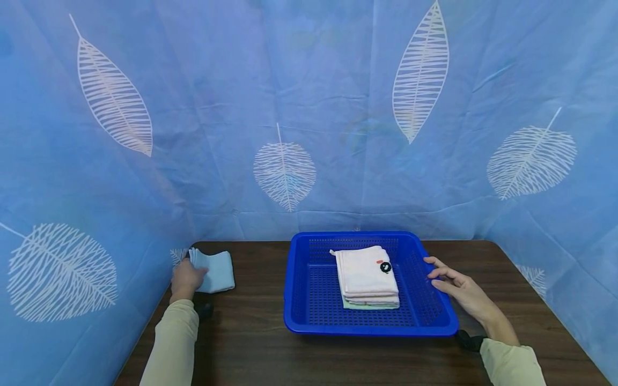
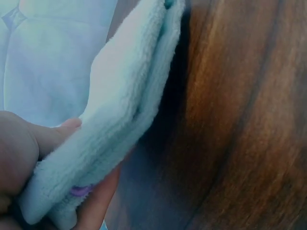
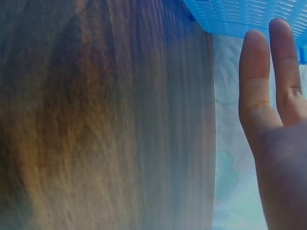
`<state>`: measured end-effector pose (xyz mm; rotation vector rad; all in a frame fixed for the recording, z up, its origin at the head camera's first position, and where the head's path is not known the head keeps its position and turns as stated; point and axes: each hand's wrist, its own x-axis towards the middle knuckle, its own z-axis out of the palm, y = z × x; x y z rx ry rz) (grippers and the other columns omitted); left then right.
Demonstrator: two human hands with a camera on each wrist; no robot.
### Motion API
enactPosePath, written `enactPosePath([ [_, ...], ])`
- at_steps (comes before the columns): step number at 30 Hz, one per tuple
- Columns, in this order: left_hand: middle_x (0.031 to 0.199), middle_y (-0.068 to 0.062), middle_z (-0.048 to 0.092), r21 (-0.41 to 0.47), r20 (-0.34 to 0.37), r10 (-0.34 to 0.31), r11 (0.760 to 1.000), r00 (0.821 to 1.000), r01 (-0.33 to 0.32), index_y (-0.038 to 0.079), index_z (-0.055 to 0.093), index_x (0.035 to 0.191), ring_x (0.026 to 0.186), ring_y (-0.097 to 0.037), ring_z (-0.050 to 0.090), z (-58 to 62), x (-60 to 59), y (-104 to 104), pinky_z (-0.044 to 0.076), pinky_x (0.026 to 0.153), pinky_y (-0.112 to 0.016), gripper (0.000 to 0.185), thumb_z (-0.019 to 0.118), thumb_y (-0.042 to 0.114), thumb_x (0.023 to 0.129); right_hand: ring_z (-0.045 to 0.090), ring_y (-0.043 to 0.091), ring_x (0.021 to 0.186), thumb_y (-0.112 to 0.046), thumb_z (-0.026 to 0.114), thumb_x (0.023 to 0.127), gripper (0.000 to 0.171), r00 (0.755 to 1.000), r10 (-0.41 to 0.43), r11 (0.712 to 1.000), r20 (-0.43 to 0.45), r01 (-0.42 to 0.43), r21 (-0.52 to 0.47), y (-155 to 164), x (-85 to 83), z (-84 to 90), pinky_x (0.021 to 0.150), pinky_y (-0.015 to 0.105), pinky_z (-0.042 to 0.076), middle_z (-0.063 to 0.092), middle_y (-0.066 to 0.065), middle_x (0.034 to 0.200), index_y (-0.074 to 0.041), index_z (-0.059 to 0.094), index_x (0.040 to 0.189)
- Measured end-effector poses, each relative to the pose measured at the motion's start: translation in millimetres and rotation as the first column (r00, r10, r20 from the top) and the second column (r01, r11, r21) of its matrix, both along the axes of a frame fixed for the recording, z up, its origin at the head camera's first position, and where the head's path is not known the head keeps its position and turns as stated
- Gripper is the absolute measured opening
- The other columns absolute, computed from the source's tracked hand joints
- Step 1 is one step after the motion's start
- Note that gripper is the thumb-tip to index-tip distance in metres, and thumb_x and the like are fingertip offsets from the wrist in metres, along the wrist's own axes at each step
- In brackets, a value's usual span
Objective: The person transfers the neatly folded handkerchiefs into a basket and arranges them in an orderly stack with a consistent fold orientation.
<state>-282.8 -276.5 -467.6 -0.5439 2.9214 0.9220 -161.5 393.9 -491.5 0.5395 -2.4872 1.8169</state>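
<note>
At the table's far left, my left hand (image 1: 187,279) pinches a folded light-blue towel (image 1: 219,272) by its left edge. The left wrist view shows the thumb on one face of the towel (image 2: 120,91) and fingers behind it; a small purple mark shows near the fold. A blue plastic basket (image 1: 372,329) stands right of the middle. Inside it lies a stack of folded towels (image 1: 367,273), the top one white with a black round patch. My right hand (image 1: 465,292) is at the basket's right rim, fingers loosely extended; whether they touch it is hard to tell.
Everything stands on a dark wooden table (image 1: 251,343). A blue curtain with white leaf prints (image 1: 338,177) hangs behind the table and along both sides.
</note>
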Motion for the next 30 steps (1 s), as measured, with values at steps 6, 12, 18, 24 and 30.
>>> enactPosePath([
  [6,0.139,-0.042,0.047,0.021,-0.012,-0.007,1.000,1.000,0.008,-0.019,0.039,0.143,0.128,-0.056,0.049,1.2,1.7,-1.3,0.044,0.106,-0.062,0.056,0.054,0.016,0.102,0.028,-0.028,0.135,-0.009,0.046,0.108,0.026,1.000,-0.002,1.000,0.006,0.002,-0.006,-0.4,-0.5,-0.5,0.096,0.003,0.037,0.040,-0.030,0.151,0.010,0.056,0.123],
  [12,0.146,-0.041,0.042,0.053,-0.020,-0.017,0.998,1.000,0.018,-0.018,0.035,0.147,0.135,-0.055,0.044,5.7,2.3,-0.5,0.041,0.111,-0.062,0.056,0.049,0.015,0.104,0.027,-0.029,0.133,-0.010,0.047,0.108,0.027,1.000,-0.020,1.000,0.011,0.020,0.000,-0.9,-0.7,-0.8,0.095,0.002,0.037,0.040,-0.032,0.149,0.010,0.056,0.123],
  [18,0.151,-0.042,0.035,0.075,-0.059,-0.029,0.997,0.998,0.034,-0.019,0.026,0.151,0.140,-0.057,0.037,10.3,3.9,1.0,0.037,0.114,-0.063,0.063,0.048,0.018,0.104,0.027,-0.030,0.133,-0.010,0.046,0.108,0.027,1.000,-0.018,1.000,0.012,0.018,-0.001,-1.7,-0.2,-0.9,0.095,0.002,0.037,0.039,-0.033,0.149,0.010,0.056,0.123],
  [24,0.156,-0.042,0.027,0.113,-0.136,-0.027,0.993,0.990,0.043,-0.017,0.017,0.154,0.145,-0.059,0.028,19.7,9.2,5.8,0.030,0.118,-0.066,0.070,0.048,0.021,0.105,0.027,-0.030,0.133,-0.011,0.046,0.109,0.027,1.000,-0.023,1.000,0.015,0.023,0.005,-0.9,-1.1,-1.8,0.095,0.002,0.036,0.039,-0.033,0.149,0.010,0.056,0.123],
  [30,0.145,-0.041,0.044,0.156,-0.232,-0.012,0.986,0.973,0.049,-0.015,0.034,0.149,0.133,-0.056,0.045,29.3,15.1,13.3,0.042,0.108,-0.065,0.063,0.052,0.025,0.104,0.026,-0.030,0.133,-0.010,0.046,0.109,0.027,1.000,-0.021,1.000,0.009,0.021,0.003,0.6,-2.0,-3.2,0.095,0.001,0.035,0.038,-0.032,0.150,0.010,0.055,0.123],
])
